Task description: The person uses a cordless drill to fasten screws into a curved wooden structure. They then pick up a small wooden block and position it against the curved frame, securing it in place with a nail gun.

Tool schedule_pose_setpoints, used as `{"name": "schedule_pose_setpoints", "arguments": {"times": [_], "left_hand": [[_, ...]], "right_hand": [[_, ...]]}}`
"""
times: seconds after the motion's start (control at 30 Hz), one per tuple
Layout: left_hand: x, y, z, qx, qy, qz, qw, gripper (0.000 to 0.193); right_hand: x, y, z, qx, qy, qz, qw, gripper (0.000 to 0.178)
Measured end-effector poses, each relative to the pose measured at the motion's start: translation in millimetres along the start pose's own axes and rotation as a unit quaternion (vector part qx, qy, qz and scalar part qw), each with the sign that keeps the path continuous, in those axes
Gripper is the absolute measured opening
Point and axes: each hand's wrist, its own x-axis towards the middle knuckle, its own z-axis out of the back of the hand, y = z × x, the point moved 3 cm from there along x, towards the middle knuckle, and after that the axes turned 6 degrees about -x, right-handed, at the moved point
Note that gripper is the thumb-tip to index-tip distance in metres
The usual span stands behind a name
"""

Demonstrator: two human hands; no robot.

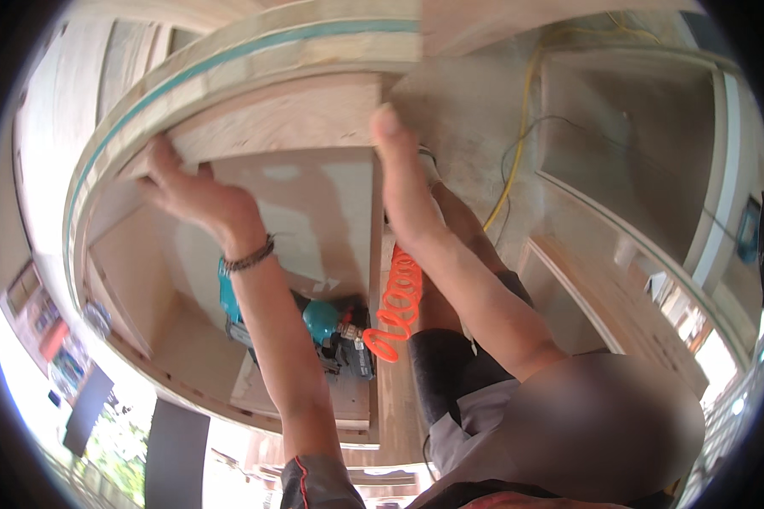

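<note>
A pale wooden board (pixel 289 114) spans the upper part of an unfinished wooden cabinet box (pixel 373 220). My left hand (pixel 204 191), with a braided band at its wrist, has its fingers around the board's left end. At the right end, my right hand (pixel 403 161) has its thumb raised against the board; its other fingers are mostly hidden. Below my left forearm, a teal and black nail gun (pixel 318 322) lies inside the box, partly covered by that arm. An orange coiled air hose (pixel 395 301) joins its fitting.
A pale panel edge with a teal stripe (pixel 255 53) curves along the box's far side. To the right lie a large framed panel (pixel 628 144) and a wooden plank (pixel 615 310). A yellow hose (pixel 518 157) and a thin dark cable (pixel 511 161) cross the floor.
</note>
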Motion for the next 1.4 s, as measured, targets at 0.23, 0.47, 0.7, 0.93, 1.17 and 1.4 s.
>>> {"name": "schedule_pose_setpoints", "arguments": {"times": [0.23,0.47,0.7,0.93,1.17,1.4], "left_hand": [[-14,-11,-15,0.046,0.027,0.036,0.998,0.054],[-19,-18,-19,0.06,0.055,0.032,0.996,0.054],[-10,-8,-15,0.046,0.006,0.015,0.999,0.053],[-11,-9,-10,0.032,0.003,0.017,0.999,0.047],[-2,1,-2,-0.084,0.042,-0.012,0.995,0.067],[-6,-5,-5,-0.061,0.037,0.005,0.997,0.08]], "right_hand": [[4,-12,0,0.0,-0.024,-0.019,1.0,0.129],[-4,2,-3,-0.087,-0.008,-0.024,0.996,0.138],[3,-10,-2,-0.056,0.023,-0.032,0.998,0.13],[-3,-5,-4,-0.054,-0.051,0.021,0.997,0.091],[2,-17,3,0.014,-0.036,-0.013,0.999,0.099],[-5,-2,-7,0.043,-0.035,-0.033,0.998,0.097]]}}
